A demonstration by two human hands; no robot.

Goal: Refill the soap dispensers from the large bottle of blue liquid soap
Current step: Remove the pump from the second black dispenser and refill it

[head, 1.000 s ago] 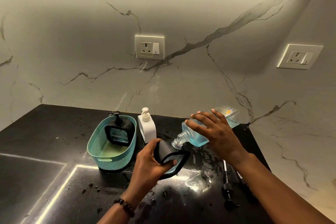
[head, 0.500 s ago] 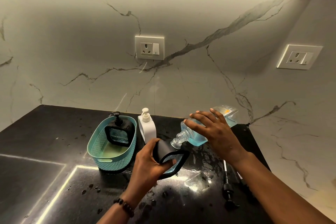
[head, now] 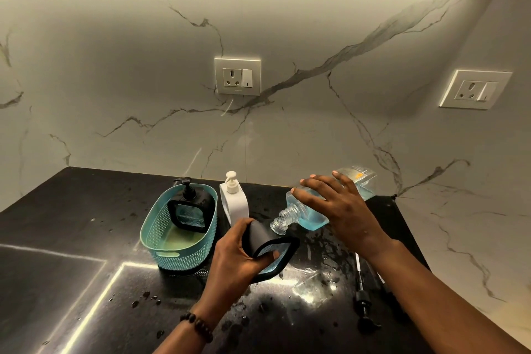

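Right hand (head: 342, 210) grips the large soap bottle (head: 313, 210) from above, fingers spread across its body, neck tipped down-left so its mouth meets the opening of the black dispenser (head: 271, 250). Left hand (head: 238, 256) wraps that dispenser, tilted toward the bottle, presumably to catch the pour. Its pump (head: 363, 299) lies on the wet counter (head: 71, 238), removed for filling; two other dispensers stand behind, apart.

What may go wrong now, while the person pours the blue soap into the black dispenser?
1. The large bottle is tilted, its neck at the black dispenser that the left hand holds tilted in the air; soap may miss the opening.
2. The counter is already wet, so things could slip.
3. The loose pump lies near the right forearm and may get knocked.
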